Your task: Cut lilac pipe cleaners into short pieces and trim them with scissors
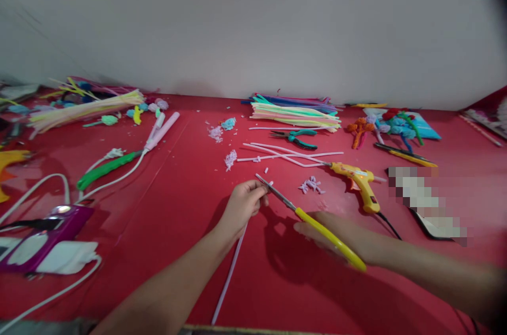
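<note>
My left hand is closed in a pinch on a light purple pipe cleaner, whose long end trails toward the table's front edge. A short tip of it shows past my fingers, by the scissor blades. My right hand is wrapped round the yellow-handled scissors, partly hidden behind the handle. The blades reach left to my left fingertips. Just beyond lie a short cut piece, a small pile of purple pieces and several long purple pipe cleaners.
A yellow glue gun and a blurred-out flat object lie to the right. Pliers and a pipe cleaner bundle are behind. Leftward are a green-handled tool, a purple power strip and white cords.
</note>
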`<state>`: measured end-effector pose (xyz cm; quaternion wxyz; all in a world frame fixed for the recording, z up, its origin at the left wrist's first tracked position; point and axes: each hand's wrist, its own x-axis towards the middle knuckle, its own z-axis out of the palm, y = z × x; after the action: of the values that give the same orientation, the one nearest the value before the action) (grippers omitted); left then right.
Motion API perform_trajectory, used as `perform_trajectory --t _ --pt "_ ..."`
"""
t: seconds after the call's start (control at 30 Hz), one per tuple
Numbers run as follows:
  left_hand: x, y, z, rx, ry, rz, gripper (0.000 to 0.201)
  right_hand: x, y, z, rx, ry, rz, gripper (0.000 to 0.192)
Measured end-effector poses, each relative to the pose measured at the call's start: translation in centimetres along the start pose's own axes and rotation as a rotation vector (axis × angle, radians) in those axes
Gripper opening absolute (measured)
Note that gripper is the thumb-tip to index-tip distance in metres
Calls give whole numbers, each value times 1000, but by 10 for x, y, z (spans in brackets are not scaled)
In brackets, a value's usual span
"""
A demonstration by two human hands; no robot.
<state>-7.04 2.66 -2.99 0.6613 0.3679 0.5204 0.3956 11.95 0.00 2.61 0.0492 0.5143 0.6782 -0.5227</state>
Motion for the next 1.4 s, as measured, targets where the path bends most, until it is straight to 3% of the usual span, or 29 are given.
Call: perform_trajectory --t 0.13,0.4,0.7,1.03,1.23,1.4 --pt "2 0 -3 -32 -7 14 10 3 -5 0 17 29 116 32" --pt "-4 5 0 -63 -20 146 10 4 9 7 -247 240 57 39" --pt "-9 7 3 -85 -14 132 13 -3 7 7 -315 224 37 44" --pt "-6 5 0 -77 -43 67 11 -5 4 2 -9 132 -4 39" --pt "0 1 -3 -58 -57 5 13 0 1 -2 364 -119 114 44" --pt "4 1 -7 -28 -65 -5 15 5 -3 -3 440 -100 192 42"
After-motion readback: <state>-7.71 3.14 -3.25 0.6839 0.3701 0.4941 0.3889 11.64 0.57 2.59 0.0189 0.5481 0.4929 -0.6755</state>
